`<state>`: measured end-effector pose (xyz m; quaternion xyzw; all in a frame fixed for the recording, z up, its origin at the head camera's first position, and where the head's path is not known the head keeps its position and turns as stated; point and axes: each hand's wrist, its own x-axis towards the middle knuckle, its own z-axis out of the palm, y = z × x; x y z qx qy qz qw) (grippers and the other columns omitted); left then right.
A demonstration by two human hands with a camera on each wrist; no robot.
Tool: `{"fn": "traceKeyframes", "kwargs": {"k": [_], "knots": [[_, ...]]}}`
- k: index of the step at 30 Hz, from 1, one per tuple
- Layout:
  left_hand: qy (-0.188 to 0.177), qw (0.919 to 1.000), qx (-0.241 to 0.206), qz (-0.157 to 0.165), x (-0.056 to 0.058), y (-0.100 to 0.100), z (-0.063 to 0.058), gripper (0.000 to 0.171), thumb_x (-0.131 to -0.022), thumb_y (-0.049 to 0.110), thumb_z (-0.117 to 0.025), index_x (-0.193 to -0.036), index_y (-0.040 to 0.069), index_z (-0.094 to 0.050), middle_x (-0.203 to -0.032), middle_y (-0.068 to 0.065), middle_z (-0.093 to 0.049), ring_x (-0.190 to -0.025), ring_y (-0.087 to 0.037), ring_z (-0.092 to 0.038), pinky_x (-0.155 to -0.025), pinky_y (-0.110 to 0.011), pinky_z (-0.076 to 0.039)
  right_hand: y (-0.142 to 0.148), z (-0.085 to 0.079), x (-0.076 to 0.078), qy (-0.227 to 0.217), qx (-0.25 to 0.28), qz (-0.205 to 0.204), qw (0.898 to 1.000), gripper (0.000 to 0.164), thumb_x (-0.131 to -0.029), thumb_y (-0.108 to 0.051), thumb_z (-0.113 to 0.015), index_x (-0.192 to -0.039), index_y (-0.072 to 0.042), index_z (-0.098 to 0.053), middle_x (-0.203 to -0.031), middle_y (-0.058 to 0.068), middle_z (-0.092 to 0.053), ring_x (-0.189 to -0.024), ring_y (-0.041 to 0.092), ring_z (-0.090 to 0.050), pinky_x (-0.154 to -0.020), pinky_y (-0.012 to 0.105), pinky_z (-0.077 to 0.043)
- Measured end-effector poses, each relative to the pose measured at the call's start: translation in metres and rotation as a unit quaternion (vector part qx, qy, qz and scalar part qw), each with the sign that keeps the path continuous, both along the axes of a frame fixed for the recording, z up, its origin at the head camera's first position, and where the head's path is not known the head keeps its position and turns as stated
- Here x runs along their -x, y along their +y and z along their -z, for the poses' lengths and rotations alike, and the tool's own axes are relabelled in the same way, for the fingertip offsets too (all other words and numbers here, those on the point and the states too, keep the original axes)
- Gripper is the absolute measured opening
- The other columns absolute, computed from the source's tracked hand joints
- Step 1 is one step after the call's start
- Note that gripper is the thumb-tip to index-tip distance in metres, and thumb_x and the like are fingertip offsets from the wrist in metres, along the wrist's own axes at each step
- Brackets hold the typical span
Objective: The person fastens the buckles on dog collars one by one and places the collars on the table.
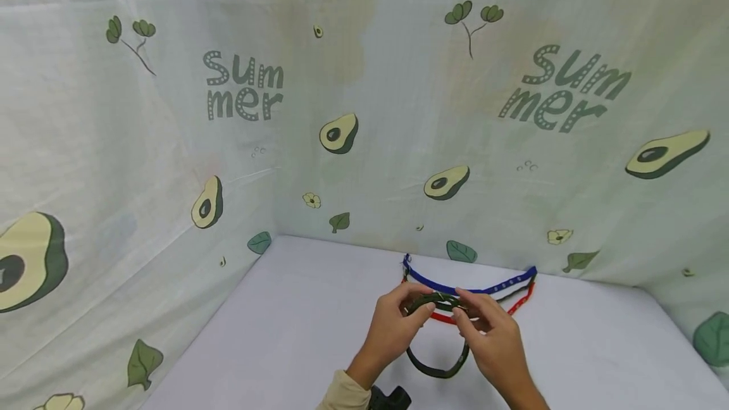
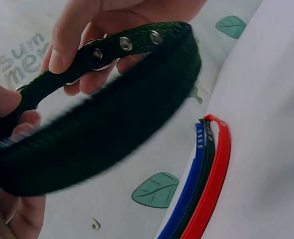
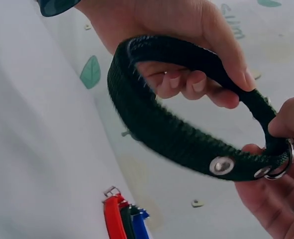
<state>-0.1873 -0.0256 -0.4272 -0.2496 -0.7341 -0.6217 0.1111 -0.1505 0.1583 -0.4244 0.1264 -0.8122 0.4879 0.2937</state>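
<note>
Both hands hold a dark green webbing collar (image 1: 438, 372), bent into a loop, above the white table. My left hand (image 1: 392, 321) pinches it between thumb and fingers on the left side. Across from it, my right hand (image 1: 494, 338) grips the right side of the same strap. The loop's lower part hangs below the hands in the head view. Silver eyelets (image 3: 221, 165) run along the band, and a metal ring (image 3: 289, 158) shows near the fingers at the right edge of the right wrist view.
Behind the hands, a blue collar (image 1: 435, 284), a second dark green collar (image 2: 205, 164) and a red collar (image 2: 217, 172) lie side by side on the white table (image 1: 285, 321). A cloth wall (image 1: 387, 220) printed with avocados borders the table. Near the left wrist sits a black object (image 1: 393, 399).
</note>
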Motion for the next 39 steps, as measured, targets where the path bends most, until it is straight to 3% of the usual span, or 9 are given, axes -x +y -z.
{"fn": "traceKeyframes", "kwargs": {"k": [8,14,18,25,30,34,39], "knots": [[-0.017,0.9987,-0.028,-0.039,0.003,-0.002,0.007,0.019,-0.092,0.019,-0.074,-0.108,0.01,-0.07,-0.086,0.0,-0.07,-0.066,-0.008,-0.063,-0.059,-0.028,-0.057,-0.006,0.006,0.007,-0.106,0.03,0.012,0.994,0.03,-0.087,-0.007,-0.078,-0.116,-0.008,-0.07,-0.106,0.006,-0.07,-0.084,0.009,-0.068,-0.069,0.023,-0.056],[-0.024,0.9987,0.001,-0.044,0.008,-0.011,0.018,0.016,-0.093,0.02,-0.074,-0.107,0.013,-0.069,-0.084,0.002,-0.068,-0.064,-0.007,-0.061,-0.057,-0.027,-0.055,-0.011,0.015,0.012,-0.112,0.028,0.011,0.993,0.03,-0.086,-0.002,-0.077,-0.114,-0.009,-0.073,-0.102,0.002,-0.069,-0.08,0.01,-0.067,-0.064,0.025,-0.056],[-0.004,0.9978,0.033,-0.058,0.009,-0.016,0.023,0.015,-0.092,0.022,-0.075,-0.106,0.018,-0.071,-0.091,0.005,-0.068,-0.064,-0.006,-0.059,-0.055,-0.025,-0.052,-0.011,0.016,0.015,-0.112,0.014,0.009,0.994,0.029,-0.086,-0.001,-0.075,-0.113,-0.012,-0.075,-0.098,0.0,-0.067,-0.08,0.01,-0.066,-0.063,0.025,-0.055],[0.031,0.9935,0.053,-0.096,0.012,-0.026,0.034,0.014,-0.088,0.023,-0.079,-0.102,0.019,-0.077,-0.096,0.008,-0.068,-0.073,-0.007,-0.061,-0.062,-0.026,-0.053,-0.01,0.02,0.021,-0.179,0.032,-0.049,0.982,0.024,-0.088,-0.003,-0.074,-0.11,-0.013,-0.074,-0.096,0.0,-0.068,-0.079,0.011,-0.067,-0.063,0.027,-0.053],[0.018,0.9925,0.061,-0.105,0.011,-0.033,0.039,0.014,-0.086,0.02,-0.08,-0.099,0.017,-0.077,-0.094,0.009,-0.068,-0.073,-0.007,-0.06,-0.063,-0.026,-0.053,-0.011,0.021,0.024,-0.238,0.032,-0.092,0.966,0.023,-0.091,-0.007,-0.072,-0.113,-0.01,-0.072,-0.089,0.003,-0.07,-0.076,0.017,-0.066,-0.061,0.029,-0.05],[0.001,0.9896,0.096,-0.107,0.013,-0.039,0.038,0.014,-0.086,0.022,-0.08,-0.099,0.016,-0.076,-0.094,0.01,-0.067,-0.074,-0.006,-0.059,-0.064,-0.025,-0.052,-0.012,0.023,0.029,-0.244,0.022,-0.124,0.962,0.024,-0.092,-0.009,-0.07,-0.116,-0.008,-0.071,-0.082,0.004,-0.07,-0.077,0.024,-0.067,-0.061,0.028,-0.048],[-0.035,0.9817,0.154,-0.106,0.016,-0.049,0.034,0.009,-0.085,0.024,-0.081,-0.092,0.022,-0.075,-0.089,0.012,-0.065,-0.073,-0.006,-0.057,-0.06,-0.025,-0.049,-0.016,0.03,0.036,-0.25,0.011,-0.145,0.957,0.022,-0.092,-0.01,-0.069,-0.114,-0.006,-0.071,-0.083,0.008,-0.069,-0.075,0.024,-0.065,-0.062,0.028,-0.049]]}}
